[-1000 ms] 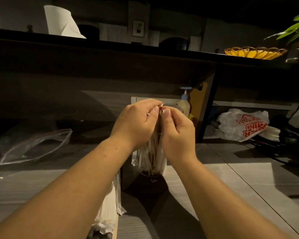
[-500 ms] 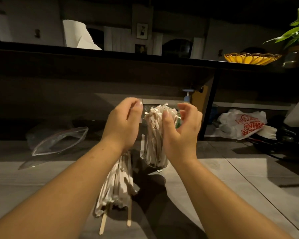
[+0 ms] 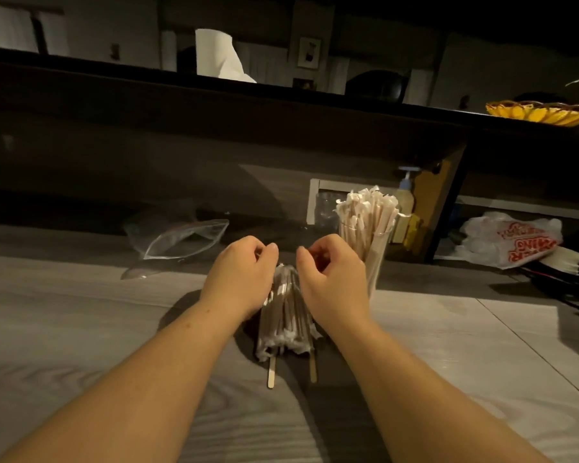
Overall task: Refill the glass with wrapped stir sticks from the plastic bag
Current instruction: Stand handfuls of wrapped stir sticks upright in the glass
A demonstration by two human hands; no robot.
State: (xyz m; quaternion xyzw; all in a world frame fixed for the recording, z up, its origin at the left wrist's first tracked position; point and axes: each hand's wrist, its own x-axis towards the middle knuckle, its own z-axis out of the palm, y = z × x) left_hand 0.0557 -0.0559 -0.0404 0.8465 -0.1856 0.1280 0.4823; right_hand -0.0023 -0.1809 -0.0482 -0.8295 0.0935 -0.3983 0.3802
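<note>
Stir sticks now stand packed in the glass on the table, released by the left hand and right hand, both lowered, loosely curled and empty, over the 2nd bundle, likely next.

A café service counter: stir sticks, paper towel roll, takeout bag
</note>
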